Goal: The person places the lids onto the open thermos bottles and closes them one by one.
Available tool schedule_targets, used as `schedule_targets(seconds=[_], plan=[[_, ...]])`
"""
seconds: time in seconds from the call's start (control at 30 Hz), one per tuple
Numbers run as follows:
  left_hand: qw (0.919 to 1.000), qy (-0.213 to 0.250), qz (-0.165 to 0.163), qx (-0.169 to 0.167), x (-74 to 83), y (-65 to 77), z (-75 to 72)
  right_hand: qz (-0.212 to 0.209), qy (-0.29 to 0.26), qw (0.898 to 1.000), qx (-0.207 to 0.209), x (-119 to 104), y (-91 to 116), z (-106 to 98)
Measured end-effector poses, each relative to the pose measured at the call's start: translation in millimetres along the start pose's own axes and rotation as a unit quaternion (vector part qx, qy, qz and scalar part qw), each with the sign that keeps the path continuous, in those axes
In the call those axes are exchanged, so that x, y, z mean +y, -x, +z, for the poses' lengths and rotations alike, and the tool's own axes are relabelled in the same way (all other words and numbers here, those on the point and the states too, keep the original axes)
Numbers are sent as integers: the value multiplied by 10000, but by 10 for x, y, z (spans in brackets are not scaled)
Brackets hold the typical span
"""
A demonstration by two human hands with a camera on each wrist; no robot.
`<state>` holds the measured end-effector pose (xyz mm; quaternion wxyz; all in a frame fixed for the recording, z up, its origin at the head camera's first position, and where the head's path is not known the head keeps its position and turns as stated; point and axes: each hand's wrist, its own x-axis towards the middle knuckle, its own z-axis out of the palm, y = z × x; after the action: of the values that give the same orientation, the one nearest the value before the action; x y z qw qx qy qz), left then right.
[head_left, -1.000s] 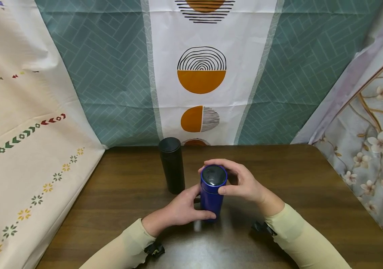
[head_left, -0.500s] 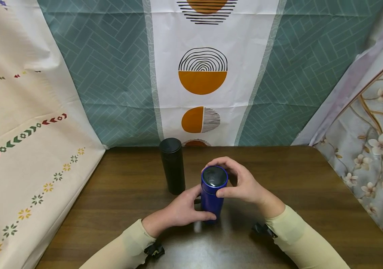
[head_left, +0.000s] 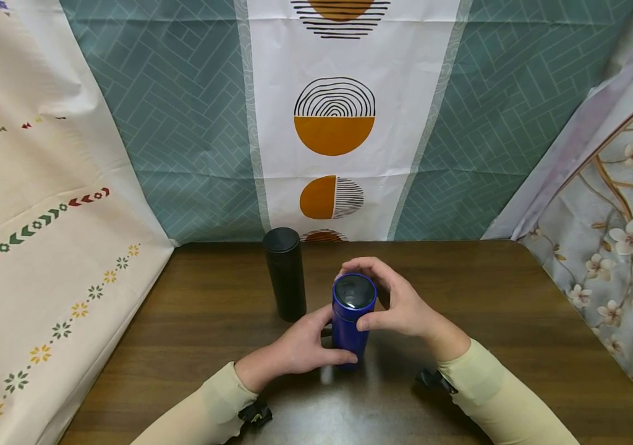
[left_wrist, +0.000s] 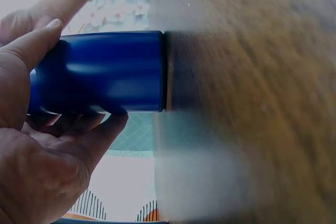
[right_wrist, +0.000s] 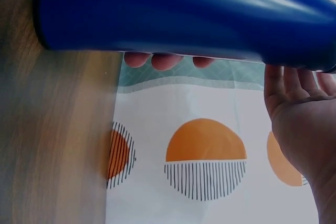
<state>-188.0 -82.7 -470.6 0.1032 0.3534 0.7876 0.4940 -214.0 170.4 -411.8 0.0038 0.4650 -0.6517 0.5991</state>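
Note:
A blue thermos flask (head_left: 350, 337) with a glossy dark top stands upright on the wooden table (head_left: 194, 364). My left hand (head_left: 305, 346) grips its body from the left, thumb across the front; in the left wrist view the fingers of this hand (left_wrist: 50, 166) curl behind the blue wall. Around the upper rim, my right hand (head_left: 402, 306) holds the lid end, its thumb in front and fingers at the far side. The right wrist view shows the right hand (right_wrist: 307, 121) at the top end of the flask (right_wrist: 157, 14), whose base meets the tabletop.
A tall black flask (head_left: 287, 278) stands upright just behind and left of the blue one. A patterned green and white cloth (head_left: 188, 123) hangs at the table's back edge. Cream cloth (head_left: 44, 247) hangs on the left, floral cloth (head_left: 611, 266) on the right.
My right hand's fingers have shifted slightly back around the flask's rim, and its thumb has slid a little left across the front. The left hand has stayed in place.

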Motion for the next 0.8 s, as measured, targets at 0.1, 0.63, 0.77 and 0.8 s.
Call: schedule_targets(seconds=[0.1,0.63,0.77,0.8], plan=[[10000,-26,-41,21,2,4,0,-300,-216,9988,-319,17,-15,-12],[10000,11,-25,-2,-16,7,1,-645,-496,9943,-687,11,-35,-24],[10000,-20,-5,14,-17,4,3,-574,-428,9956,-603,12,-30,-27],[10000,-24,2,9,-17,4,3,-556,-409,9959,-583,11,-30,-27]])
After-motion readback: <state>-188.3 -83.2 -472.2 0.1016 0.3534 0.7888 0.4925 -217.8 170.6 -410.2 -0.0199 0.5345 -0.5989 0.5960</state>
